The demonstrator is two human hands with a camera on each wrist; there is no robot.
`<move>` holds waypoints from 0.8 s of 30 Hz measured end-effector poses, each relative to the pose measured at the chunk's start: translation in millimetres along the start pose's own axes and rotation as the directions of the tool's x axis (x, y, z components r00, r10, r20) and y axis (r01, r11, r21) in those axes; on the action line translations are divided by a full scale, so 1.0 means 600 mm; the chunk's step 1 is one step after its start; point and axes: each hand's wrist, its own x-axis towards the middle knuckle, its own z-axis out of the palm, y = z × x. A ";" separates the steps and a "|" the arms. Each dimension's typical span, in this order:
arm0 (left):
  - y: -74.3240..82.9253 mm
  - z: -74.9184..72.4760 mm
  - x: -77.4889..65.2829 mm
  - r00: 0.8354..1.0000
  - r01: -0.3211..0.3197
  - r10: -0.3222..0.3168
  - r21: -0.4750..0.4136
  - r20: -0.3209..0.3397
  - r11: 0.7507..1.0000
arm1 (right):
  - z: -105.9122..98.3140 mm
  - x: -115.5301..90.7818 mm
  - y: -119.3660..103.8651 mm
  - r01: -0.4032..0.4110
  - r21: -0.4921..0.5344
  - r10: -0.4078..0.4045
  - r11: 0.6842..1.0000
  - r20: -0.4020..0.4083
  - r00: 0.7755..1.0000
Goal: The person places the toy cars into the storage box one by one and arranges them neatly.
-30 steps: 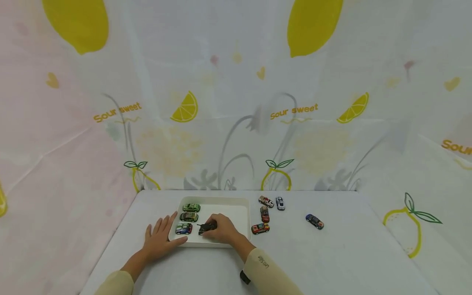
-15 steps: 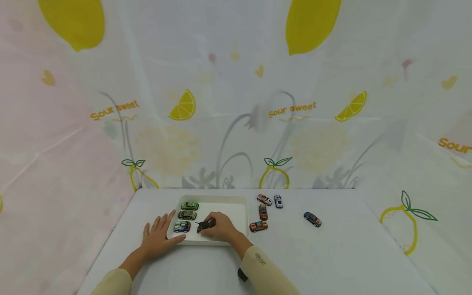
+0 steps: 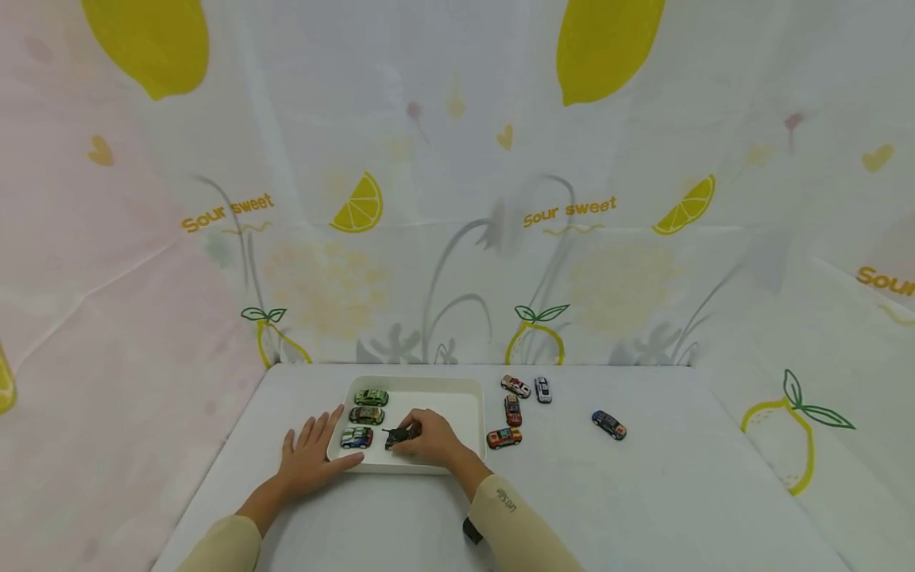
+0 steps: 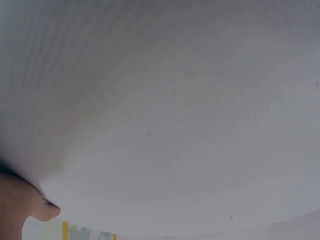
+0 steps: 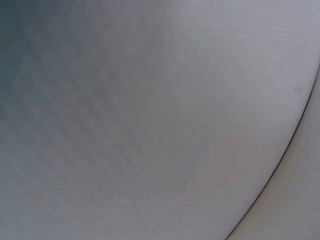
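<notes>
In the head view, a shallow white tray [image 3: 457, 405] lies on the table. My right hand [image 3: 433, 442] reaches into it and pinches a small black toy tank [image 3: 397, 435] between thumb and fingers. The tank's barrel points left. To its left stands a white, green and blue toy car [image 3: 357, 437], with a camouflage toy car [image 3: 367, 415] and a bright green toy car [image 3: 372, 397] in a column behind. Fingers spread, my left hand [image 3: 309, 461] rests against the tray's left side, its thumb at the front rim. The left wrist view catches part of the hand [image 4: 22, 205].
Right of the tray are a red-orange toy car [image 3: 504, 438], a dark red one [image 3: 513, 410], a white-and-red one [image 3: 515, 387] and a silver one [image 3: 543, 390]. A blue toy car [image 3: 609, 424] lies farther right. A black object [image 3: 472, 531] sits partly under my right sleeve.
</notes>
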 end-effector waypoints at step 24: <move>0.012 0.005 -0.008 0.993 -0.031 0.038 0.063 -0.116 0.998 | -0.004 -0.004 0.002 -0.028 0.043 0.027 0.999 0.024 0.999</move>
